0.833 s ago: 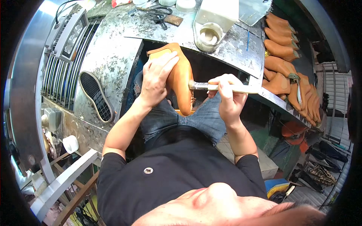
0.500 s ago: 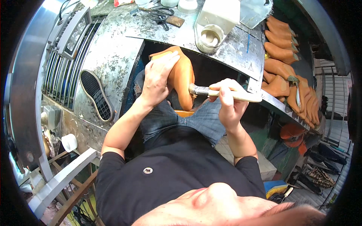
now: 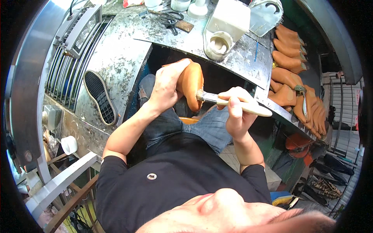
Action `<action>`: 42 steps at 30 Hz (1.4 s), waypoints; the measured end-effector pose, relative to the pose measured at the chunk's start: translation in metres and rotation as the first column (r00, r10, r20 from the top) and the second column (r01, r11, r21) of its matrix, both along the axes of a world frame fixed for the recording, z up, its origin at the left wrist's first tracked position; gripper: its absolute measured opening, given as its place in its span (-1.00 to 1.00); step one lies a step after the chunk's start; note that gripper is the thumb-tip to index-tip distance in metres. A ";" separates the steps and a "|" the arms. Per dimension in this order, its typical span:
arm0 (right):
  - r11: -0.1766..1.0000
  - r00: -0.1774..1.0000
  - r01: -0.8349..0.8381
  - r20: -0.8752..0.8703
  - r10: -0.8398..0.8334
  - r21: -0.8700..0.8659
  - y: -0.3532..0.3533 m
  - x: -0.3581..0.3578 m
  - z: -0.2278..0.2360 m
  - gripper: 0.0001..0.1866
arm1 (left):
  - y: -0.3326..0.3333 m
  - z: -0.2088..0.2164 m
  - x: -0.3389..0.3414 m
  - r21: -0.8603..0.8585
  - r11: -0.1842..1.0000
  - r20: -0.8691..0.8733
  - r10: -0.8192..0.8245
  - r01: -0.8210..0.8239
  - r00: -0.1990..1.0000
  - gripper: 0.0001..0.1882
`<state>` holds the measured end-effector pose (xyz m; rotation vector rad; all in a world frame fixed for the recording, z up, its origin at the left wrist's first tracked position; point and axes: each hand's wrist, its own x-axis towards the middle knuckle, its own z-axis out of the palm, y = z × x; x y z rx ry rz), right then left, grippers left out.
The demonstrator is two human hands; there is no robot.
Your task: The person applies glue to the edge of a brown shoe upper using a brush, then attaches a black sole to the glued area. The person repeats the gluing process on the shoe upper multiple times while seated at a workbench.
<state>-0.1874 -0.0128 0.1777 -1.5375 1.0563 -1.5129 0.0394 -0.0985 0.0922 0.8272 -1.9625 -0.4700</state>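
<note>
My left hand point(image 3: 166, 88) is wrapped round a tan leather boot upper point(image 3: 191, 80), holding it over my lap with its toe end pointing toward me. The fingertips are partly hidden behind the leather. In my right hand point(image 3: 237, 116) is a flat paintbrush point(image 3: 254, 108), pinched by its pale wooden handle between thumb and fingers. Its bristles touch the right edge of the upper near the toe. A black shoe sole point(image 3: 100, 98) with a light rim lies on the metal bench to the left, apart from both hands.
Several tan boot uppers point(image 3: 286, 77) are piled at the right. On the bench point(image 3: 163, 44) stand a white container with a round cup point(image 3: 219, 46), scissors point(image 3: 169, 20) and a clear plastic tub point(image 3: 265, 17). A grey lamp point(image 3: 81, 35) sits over metal bars at the far left.
My left hand has tilted and turned the boot upper, so its top end now hides more behind my hand. The brush has shifted slightly down along its edge.
</note>
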 end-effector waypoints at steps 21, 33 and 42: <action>0.940 0.977 -0.061 -0.211 -0.012 -0.336 -0.031 -0.002 0.021 -0.83 | 0.028 0.038 -0.001 0.684 0.676 -0.150 -0.240 0.276 0.959 -0.24; 0.958 0.952 -0.042 -0.301 -0.048 -0.285 -0.047 -0.005 0.023 -0.86 | 0.021 0.051 0.007 0.818 0.361 -0.288 -0.416 0.448 0.862 -0.17; 0.966 0.944 -0.062 -0.328 -0.025 -0.253 -0.048 -0.007 0.016 -0.85 | 0.013 0.038 0.013 0.856 0.165 -0.397 -0.399 0.490 0.827 -0.16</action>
